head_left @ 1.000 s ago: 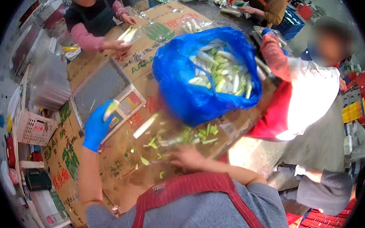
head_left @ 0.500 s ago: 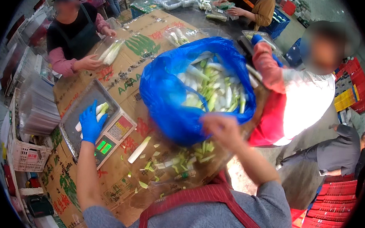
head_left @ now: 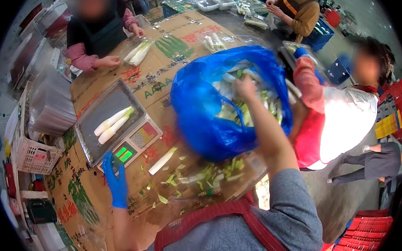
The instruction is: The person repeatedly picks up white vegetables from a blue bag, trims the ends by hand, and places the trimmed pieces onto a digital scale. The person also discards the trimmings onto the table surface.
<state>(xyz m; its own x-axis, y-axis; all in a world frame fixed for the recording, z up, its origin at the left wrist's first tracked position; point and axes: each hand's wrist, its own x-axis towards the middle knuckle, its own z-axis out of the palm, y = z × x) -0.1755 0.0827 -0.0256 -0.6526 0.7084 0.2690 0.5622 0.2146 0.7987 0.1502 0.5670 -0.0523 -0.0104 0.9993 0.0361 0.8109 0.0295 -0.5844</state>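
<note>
My left hand, in a blue glove, is beside the near corner of a weighing scale with a lit green display. Its fingers are stretched out and it holds nothing. Two white peeled shoots with pale green tips lie side by side on the scale's dark metal pan. Bare, my right hand reaches into a large open blue plastic bag full of similar shoots. Its fingers are bent down among them, and whatever they grip is hidden.
A single shoot and green trimmings lie on the cardboard-covered table. Across it, a co-worker handles a clear pack of shoots; another works to the right of the bag. Clear trays stand stacked in a white crate.
My left hand has let go of the shoots on the pan and drawn back toward me. My right hand has moved from the bag's near rim into the shoots.
</note>
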